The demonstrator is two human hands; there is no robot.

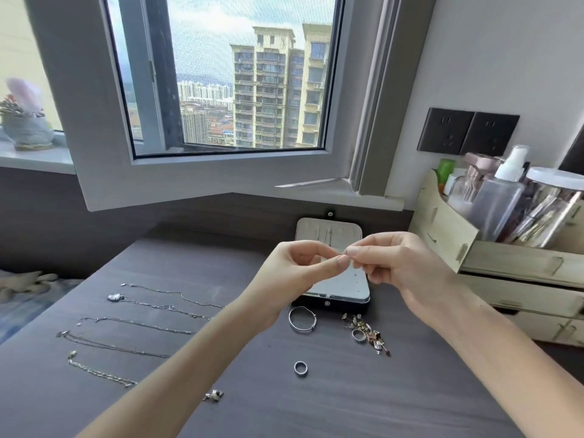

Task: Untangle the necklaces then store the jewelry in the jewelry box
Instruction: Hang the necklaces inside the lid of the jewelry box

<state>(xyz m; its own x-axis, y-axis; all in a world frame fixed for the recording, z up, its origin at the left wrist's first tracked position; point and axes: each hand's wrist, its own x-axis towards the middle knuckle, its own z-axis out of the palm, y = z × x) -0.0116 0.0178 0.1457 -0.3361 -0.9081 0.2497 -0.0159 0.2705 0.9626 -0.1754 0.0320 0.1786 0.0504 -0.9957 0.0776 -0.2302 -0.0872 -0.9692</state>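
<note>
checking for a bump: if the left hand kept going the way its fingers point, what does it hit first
The right hand: the left hand points rightward at its fingertips, and both pinch one tiny piece between them. The open jewelry box lies behind or below, but depth is unclear.

Silver necklaces (142,324) on dark grey table (316,406)

Both bare forearms are stretched forward and angled inward, so that the hands are brought together fingertip to fingertip. The left hand (300,267) is held with thumb and forefinger closed at the tips. The right hand (401,263) is curled, back upward. A tiny gold-coloured metal piece (346,250) is pinched between both.
</note>
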